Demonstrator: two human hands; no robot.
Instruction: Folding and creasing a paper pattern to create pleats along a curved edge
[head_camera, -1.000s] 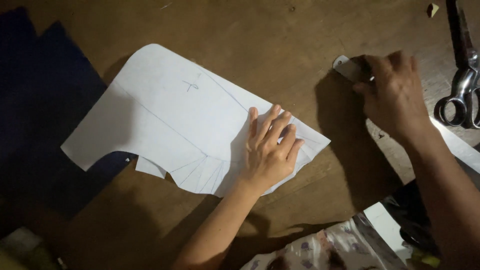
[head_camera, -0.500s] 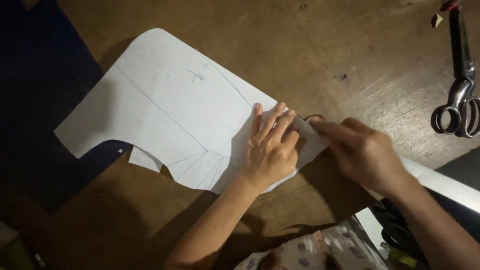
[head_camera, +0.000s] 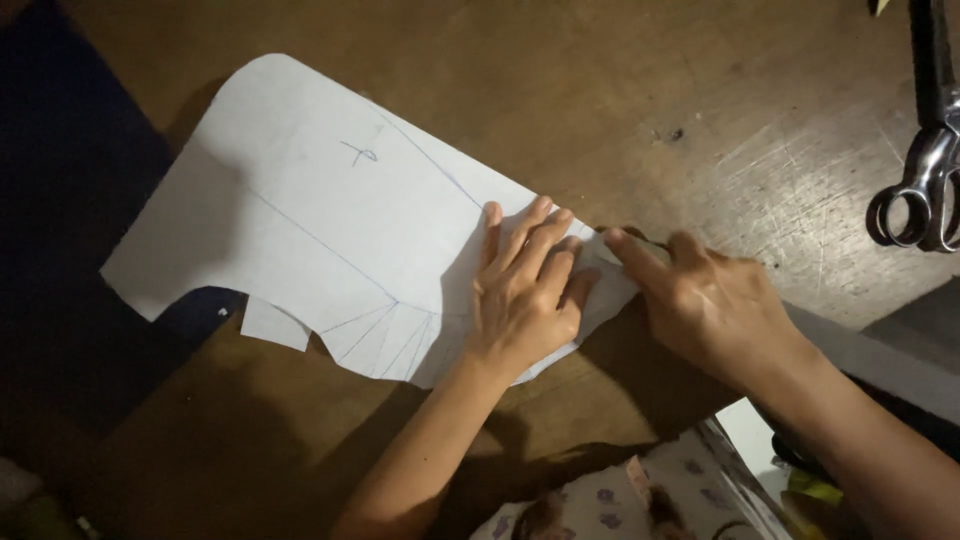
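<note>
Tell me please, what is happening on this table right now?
A person works on a white paper pattern piece that lies on a brown wooden table. The left hand presses flat on the paper's right end. The right hand touches the paper's edge with its fingertips; whether it holds something small there I cannot tell. Metal scissors lie apart at the right. Dark blue fabric lies at the left.

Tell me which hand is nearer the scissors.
Right. The right hand is at the paper's edge, left of and below the scissors; the left hand lies flat on the paper, farther away.
</note>
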